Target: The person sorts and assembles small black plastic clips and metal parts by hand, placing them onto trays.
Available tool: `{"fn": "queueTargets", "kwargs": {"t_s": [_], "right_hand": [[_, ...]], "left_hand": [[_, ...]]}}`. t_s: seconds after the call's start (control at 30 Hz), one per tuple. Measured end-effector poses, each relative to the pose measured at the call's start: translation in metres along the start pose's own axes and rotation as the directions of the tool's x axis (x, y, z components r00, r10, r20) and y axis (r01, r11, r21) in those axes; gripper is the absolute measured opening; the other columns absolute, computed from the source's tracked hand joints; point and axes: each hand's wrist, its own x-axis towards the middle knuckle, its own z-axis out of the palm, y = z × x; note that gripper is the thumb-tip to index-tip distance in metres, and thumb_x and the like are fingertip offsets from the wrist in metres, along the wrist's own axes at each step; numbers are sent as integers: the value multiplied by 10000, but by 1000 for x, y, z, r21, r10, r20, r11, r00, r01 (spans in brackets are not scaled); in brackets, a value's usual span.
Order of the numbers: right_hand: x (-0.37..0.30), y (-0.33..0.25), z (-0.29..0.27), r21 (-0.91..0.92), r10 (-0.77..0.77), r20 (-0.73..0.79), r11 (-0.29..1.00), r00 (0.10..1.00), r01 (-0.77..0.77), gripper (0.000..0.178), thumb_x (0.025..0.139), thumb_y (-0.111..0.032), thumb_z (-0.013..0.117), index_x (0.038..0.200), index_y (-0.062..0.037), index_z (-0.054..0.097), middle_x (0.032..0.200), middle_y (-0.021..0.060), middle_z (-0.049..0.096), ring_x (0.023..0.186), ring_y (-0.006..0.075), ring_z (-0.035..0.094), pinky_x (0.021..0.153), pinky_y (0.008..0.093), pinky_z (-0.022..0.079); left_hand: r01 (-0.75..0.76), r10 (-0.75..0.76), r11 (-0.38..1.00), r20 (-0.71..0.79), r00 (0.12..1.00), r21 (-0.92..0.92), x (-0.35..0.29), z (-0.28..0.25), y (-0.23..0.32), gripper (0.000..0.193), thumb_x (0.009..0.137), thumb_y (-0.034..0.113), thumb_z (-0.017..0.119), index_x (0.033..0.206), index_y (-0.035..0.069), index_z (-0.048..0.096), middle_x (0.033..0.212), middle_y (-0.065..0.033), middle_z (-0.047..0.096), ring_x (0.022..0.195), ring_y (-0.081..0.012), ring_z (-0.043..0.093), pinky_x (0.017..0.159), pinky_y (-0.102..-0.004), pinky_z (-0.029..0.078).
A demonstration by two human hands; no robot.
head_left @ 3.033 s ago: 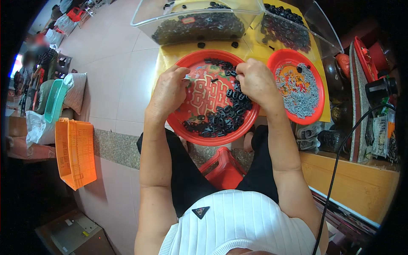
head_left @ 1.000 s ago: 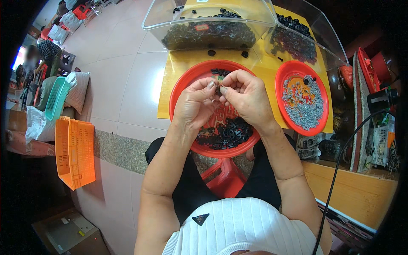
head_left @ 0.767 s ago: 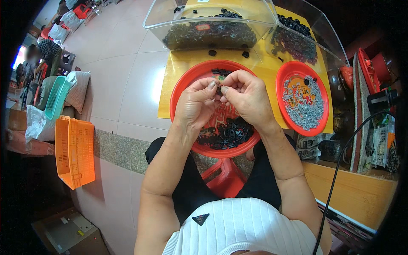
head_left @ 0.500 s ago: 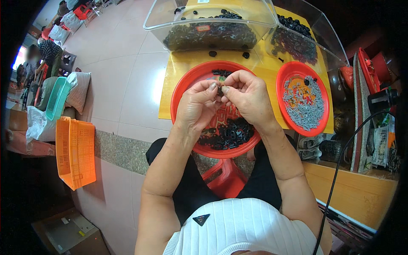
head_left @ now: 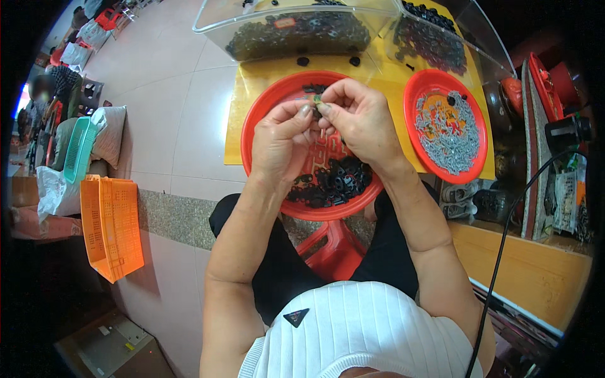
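Note:
Over a round red tray [head_left: 247,135], both my hands meet at the fingertips. A small dark plastic part [head_left: 317,112] is pinched between them, mostly hidden by the fingers. My left hand [head_left: 279,135] is closed, thumb and forefinger against the part from the left. My right hand [head_left: 362,123] is closed on it from the right, thumb and forefinger pressed together. In the near side of the tray lies a heap of black plastic parts [head_left: 340,181]. A smaller group of black pieces [head_left: 313,88] lies at its far side, beyond the fingertips.
To the right, a second red tray [head_left: 411,126] holds many grey screws [head_left: 463,142]. Clear bins of black parts [head_left: 299,34] stand at the back of the yellow table [head_left: 236,120]. Two black pieces lie before them. An orange crate [head_left: 113,227] stands left; a black cable [head_left: 504,233] hangs right.
The trays, table and bins sit slightly higher and further left in view. My hands stay together over the tray, fingertips shifted slightly against each other around the small part.

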Motion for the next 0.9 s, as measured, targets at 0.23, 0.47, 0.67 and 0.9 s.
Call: {"fn": "queueTargets", "kwargs": {"t_s": [0.23, 0.47, 0.67, 0.9], "right_hand": [[3, -7, -22, 39, 30, 39, 999, 999, -31, 47, 806, 15, 524, 841, 32, 550, 715, 46, 572, 602, 81, 549, 531, 200, 459], [12, 6, -48, 316, 83, 108, 942, 991, -113, 76, 822, -48, 530, 873, 9, 532, 740, 64, 566, 615, 113, 580, 519, 208, 481], [11, 9, -49, 363, 137, 171, 912, 976, -191, 76, 851, -71, 500, 892, -8, 504, 783, 75, 564, 649, 134, 603, 560, 223, 512], [10, 7, -47, 272, 184, 128, 938, 974, -213, 79, 854, -60, 478, 893, 8, 490, 754, 85, 567, 595, 131, 597, 529, 227, 520]], "left_hand": [[19, -10, 988, -60, 998, 154, -1, 3, 4, 190, 812, 12, 546, 988, -58, 559, 937, -126, 596, 825, -183, 590, 701, -284, 483], [-492, 150, -136, 509, 848, 860, -6, 14, -15, 297, 701, -36, 579, 979, 65, 607, 922, -124, 562, 859, -260, 566, 699, -307, 452], [-441, 18, -455, 503, 864, 774, 0, 13, -35, 274, 637, -6, 603, 909, 26, 590, 924, -147, 540, 892, -326, 517, 753, -393, 433], [-399, 126, -442, 496, 859, 804, 0, 10, -31, 266, 634, -25, 601, 896, 4, 568, 898, -188, 538, 825, -333, 541, 714, -397, 451]]}}
